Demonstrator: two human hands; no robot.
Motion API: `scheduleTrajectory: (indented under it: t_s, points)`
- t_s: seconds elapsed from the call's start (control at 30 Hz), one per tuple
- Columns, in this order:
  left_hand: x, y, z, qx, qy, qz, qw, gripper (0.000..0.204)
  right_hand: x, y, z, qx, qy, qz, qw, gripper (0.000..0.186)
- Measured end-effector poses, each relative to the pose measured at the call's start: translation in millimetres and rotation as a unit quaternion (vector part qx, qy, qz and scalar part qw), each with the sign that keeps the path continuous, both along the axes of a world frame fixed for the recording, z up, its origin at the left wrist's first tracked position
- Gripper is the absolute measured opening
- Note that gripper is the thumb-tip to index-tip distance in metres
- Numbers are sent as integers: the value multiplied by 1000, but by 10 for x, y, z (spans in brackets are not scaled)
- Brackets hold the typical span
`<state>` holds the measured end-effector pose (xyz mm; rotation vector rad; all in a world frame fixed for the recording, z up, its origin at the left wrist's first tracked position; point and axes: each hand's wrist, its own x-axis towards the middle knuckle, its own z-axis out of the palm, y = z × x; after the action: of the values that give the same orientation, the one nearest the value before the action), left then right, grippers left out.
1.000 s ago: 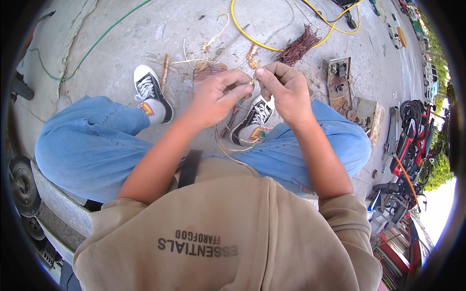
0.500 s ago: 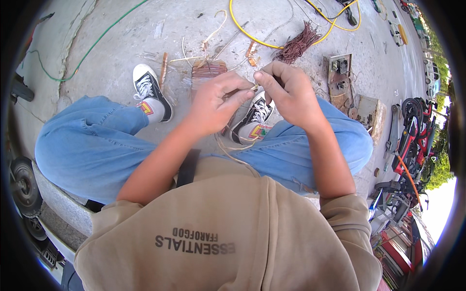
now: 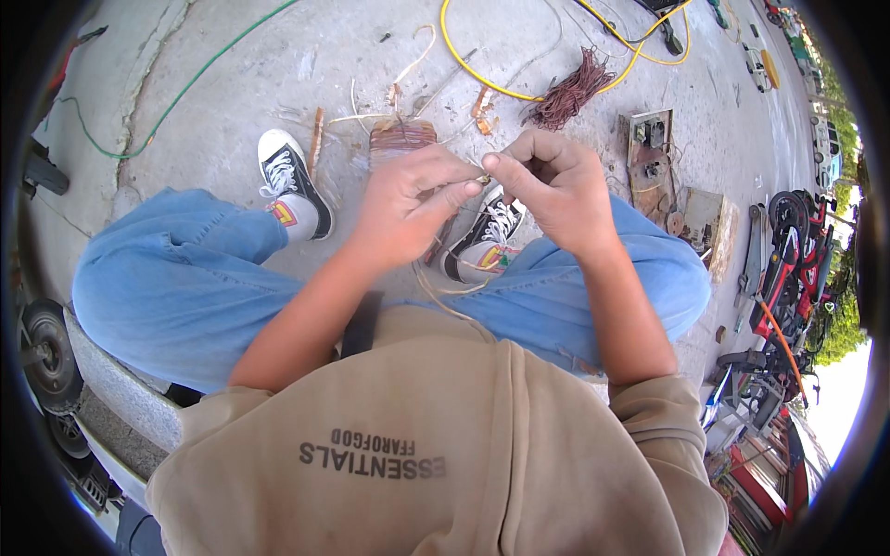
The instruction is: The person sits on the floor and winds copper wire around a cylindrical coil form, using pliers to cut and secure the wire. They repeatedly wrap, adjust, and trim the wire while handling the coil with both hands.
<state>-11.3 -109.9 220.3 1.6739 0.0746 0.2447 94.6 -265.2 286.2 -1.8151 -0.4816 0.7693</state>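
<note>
My left hand [image 3: 415,208] and my right hand [image 3: 554,193] meet between my shoes, fingertips pinched around a small pale yellowish wire end [image 3: 485,180]. The piece is small and partly hidden by both thumbs and fingers. Thin cream wires [image 3: 448,290] run loosely below my hands across the jeans toward my lap. Beyond my left hand lies a coil of reddish copper-coloured wire [image 3: 401,132] on the ground, with bent copper strips [image 3: 484,108] and pale wire offcuts beside it.
Concrete ground [image 3: 222,102] holds a bundle of brown wire [image 3: 570,93], yellow hose [image 3: 464,60], green hose [image 3: 190,82] and an opened metal box [image 3: 649,157] with electrical parts. Red scooters [image 3: 783,264] stand at the far right; wheels [image 3: 48,355] sit at the lower left.
Both hands are slightly lower in the picture, still together at the small piece; my right hand has shifted a little rightward. The whole scene has moved slightly as my head moved.
</note>
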Motion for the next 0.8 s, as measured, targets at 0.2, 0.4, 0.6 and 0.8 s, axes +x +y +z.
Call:
scheduleTrajectory:
  t_s: [0.2,0.4,0.6,0.8]
  points:
    - [10,58,27,29,-22,0,999,16,86,-54,-34,127,109,9,986,11]
    - [-20,86,133,38,-23,-1,999,11,-147,31,-396,74,116,62,989,32]
    - [61,284,68,80,-50,47,994,18,-235,176,-664,9,-166,110,980,16]
    - [-146,81,-398,-128,149,-9,980,34,-256,217,-698,30,-205,53,977,10]
